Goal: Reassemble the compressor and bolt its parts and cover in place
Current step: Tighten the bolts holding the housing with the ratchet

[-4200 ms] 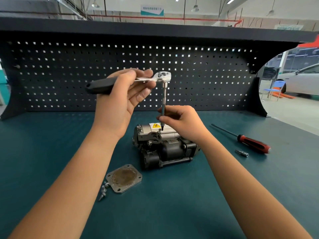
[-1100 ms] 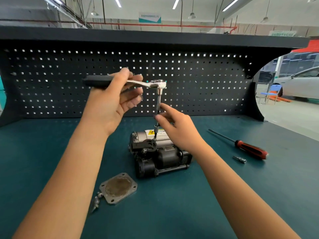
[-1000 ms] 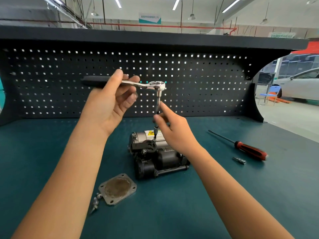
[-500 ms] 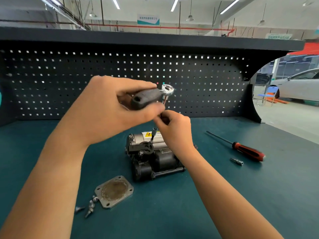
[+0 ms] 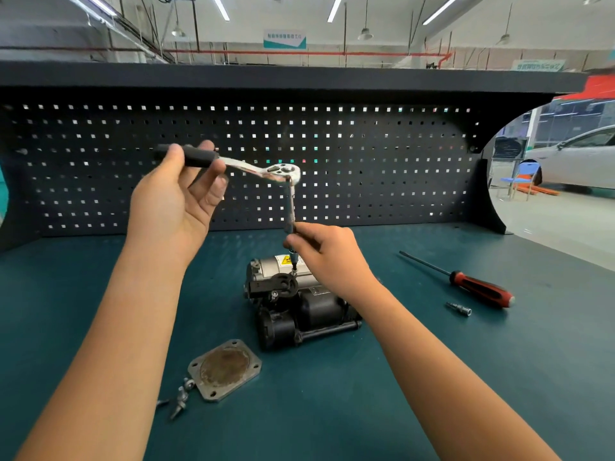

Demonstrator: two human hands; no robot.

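The compressor point(image 5: 299, 301) sits on the teal bench point(image 5: 366, 410) just below the centre of the frame, directly under the right hand point(image 5: 329, 254). It has a silver cylindrical body at the back with a yellow warning label, and black housings and a black bracket at the front. A thin extension bar point(image 5: 290, 207) stands nearly upright, with its lower tip on a fastener at the top of the black bracket. The right hand's fingers point(image 5: 299, 232) are curled and pinch the lower part of this bar just above the compressor. At the bar's top is the head of a ratchet wrench point(image 5: 266, 168), whose handle runs toward the upper left. The left hand point(image 5: 173, 201) holds the black grip there loosely, thumb over it and fingers half curled beneath. At lower left of the compressor, apart from it, a grey square cover plate point(image 5: 224, 369) with a rusty round centre lies flat. A few loose bolts point(image 5: 181, 394) lie at its left corner. At right lie a red-and-black screwdriver point(image 5: 479, 287) and, just below it, a small metal bit point(image 5: 459, 308). A black pegboard point(image 5: 366, 161) spans the back.
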